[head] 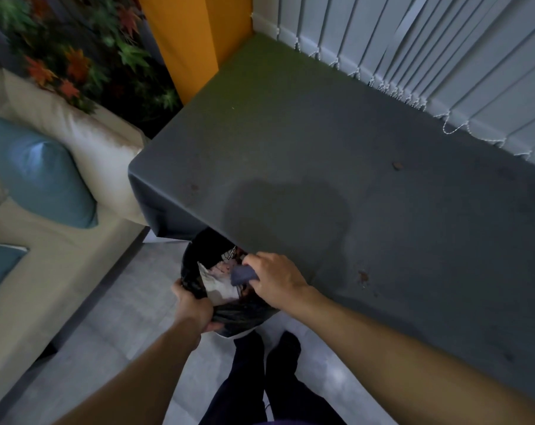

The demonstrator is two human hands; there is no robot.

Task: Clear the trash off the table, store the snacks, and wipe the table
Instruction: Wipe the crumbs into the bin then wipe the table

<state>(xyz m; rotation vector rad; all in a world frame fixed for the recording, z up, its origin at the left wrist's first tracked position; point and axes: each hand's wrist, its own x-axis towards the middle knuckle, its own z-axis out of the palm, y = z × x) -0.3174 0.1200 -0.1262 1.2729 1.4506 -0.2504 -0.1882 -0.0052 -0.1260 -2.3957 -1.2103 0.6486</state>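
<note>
A dark grey table [367, 167] fills the middle and right of the view. At its near left edge a trash bin lined with a black bag [244, 314] stands on the floor, with white paper and other trash [220, 286] inside. My left hand [195, 308] grips the bag's near rim. My right hand [275, 279] hovers over the bin's mouth, at the table edge, with its fingers closed on a bluish-grey cloth [243, 274]. A few small brown crumbs [364, 276] and stains [397, 165] lie on the tabletop.
A beige sofa [76, 246] with teal cushions [42, 173] sits to the left. White vertical blinds [444, 56] hang along the table's far side. An orange pillar [192, 41] and a plant with red and green leaves [76, 47] stand behind. My legs [260, 378] are on the grey floor.
</note>
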